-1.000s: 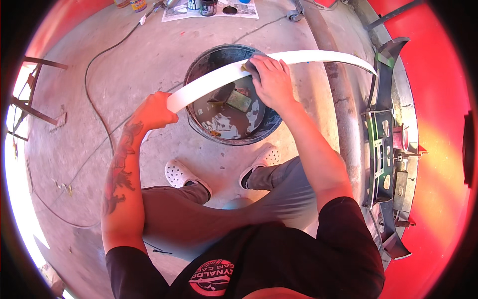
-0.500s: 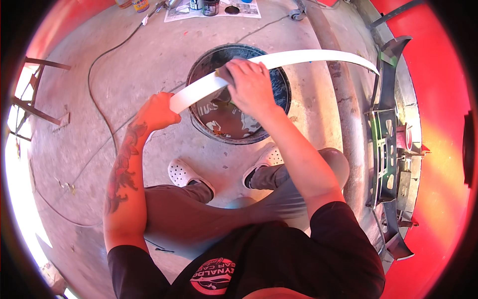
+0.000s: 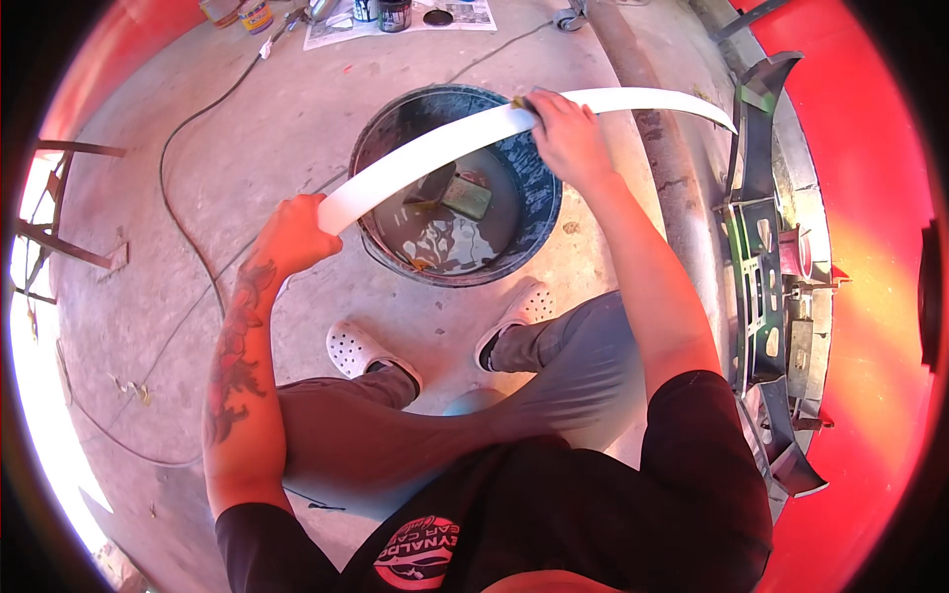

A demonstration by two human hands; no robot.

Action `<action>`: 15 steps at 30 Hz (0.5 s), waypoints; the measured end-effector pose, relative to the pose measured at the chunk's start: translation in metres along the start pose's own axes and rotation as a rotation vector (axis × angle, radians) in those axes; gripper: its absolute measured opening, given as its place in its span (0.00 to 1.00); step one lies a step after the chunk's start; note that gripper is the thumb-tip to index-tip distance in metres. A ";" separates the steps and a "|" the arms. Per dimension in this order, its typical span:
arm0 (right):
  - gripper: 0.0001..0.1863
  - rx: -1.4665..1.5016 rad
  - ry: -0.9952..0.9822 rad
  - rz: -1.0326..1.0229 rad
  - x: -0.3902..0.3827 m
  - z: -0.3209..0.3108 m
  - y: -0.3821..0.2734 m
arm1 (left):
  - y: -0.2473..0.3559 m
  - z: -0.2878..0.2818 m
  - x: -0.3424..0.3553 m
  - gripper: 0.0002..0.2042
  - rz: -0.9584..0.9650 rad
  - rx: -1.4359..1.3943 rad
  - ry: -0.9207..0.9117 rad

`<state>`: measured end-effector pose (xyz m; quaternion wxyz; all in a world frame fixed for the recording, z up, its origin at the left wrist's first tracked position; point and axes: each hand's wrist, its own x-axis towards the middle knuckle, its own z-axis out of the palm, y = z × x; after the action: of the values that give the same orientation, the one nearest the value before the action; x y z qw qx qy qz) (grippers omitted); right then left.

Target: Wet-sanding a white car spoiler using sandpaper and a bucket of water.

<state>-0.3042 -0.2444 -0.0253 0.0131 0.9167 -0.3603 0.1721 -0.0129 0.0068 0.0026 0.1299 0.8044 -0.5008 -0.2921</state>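
Observation:
A long, curved white strip (image 3: 415, 158) stretches over a black bucket (image 3: 534, 163) of murky water. My left hand (image 3: 295, 235) is closed around its near left end. Farther along, my right hand (image 3: 573, 140) presses a small dark piece of sandpaper (image 3: 520, 103) against the strip; most of the sheet is hidden under the fingers. The strip's far end reaches toward a dark car bumper (image 3: 759, 267) on the right. A greenish block (image 3: 467, 197) lies in the bucket's water, beside a darker piece (image 3: 432, 185).
Cans (image 3: 394, 14) stand on newspaper (image 3: 465, 17) at the back. A hose (image 3: 170, 168) runs along the concrete floor on the left, near a metal stand (image 3: 74, 247). A caster wheel (image 3: 569, 18) is at the back; a red panel (image 3: 880, 296) rises at right.
My right hand has slid along the strip to the right, away from my left hand, with the sandpaper. The bucket's water and block show more now. My left hand keeps its hold.

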 end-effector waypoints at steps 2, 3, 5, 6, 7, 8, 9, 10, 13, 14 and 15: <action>0.23 -0.060 0.013 0.075 -0.002 -0.002 0.006 | 0.002 0.001 0.002 0.18 0.003 0.004 -0.012; 0.24 -0.072 -0.002 0.018 -0.004 -0.004 -0.011 | 0.001 0.002 0.003 0.18 -0.013 0.000 -0.020; 0.27 -0.009 -0.062 -0.147 -0.009 0.002 -0.047 | -0.004 0.003 0.003 0.19 -0.022 0.006 -0.030; 0.27 0.062 -0.043 -0.194 -0.015 0.006 -0.060 | -0.009 0.006 0.003 0.18 -0.003 0.000 0.003; 0.27 0.133 -0.024 -0.241 -0.019 0.008 -0.065 | -0.013 0.008 0.002 0.17 0.016 -0.006 0.037; 0.27 0.128 -0.028 -0.229 -0.021 0.008 -0.057 | -0.012 0.010 0.001 0.17 0.025 -0.006 0.027; 0.27 0.070 -0.010 -0.192 -0.017 0.008 -0.041 | -0.010 0.008 0.000 0.17 0.009 -0.009 0.041; 0.27 0.012 0.007 -0.155 -0.013 0.007 -0.022 | -0.009 0.006 -0.001 0.17 -0.007 -0.014 0.056; 0.30 -0.015 0.028 0.106 -0.003 0.005 0.087 | -0.003 0.004 0.003 0.17 -0.023 -0.052 0.023; 0.31 -0.055 0.045 0.182 -0.004 0.002 0.114 | 0.000 0.003 0.003 0.17 -0.017 -0.053 0.022; 0.31 -0.062 0.048 0.181 -0.006 -0.002 0.123 | 0.004 0.002 0.003 0.18 -0.025 -0.023 0.015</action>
<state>-0.3911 -0.3314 -0.0380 0.0345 0.8753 -0.4462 0.1833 -0.0159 0.0021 0.0019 0.1393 0.8111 -0.4863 -0.2936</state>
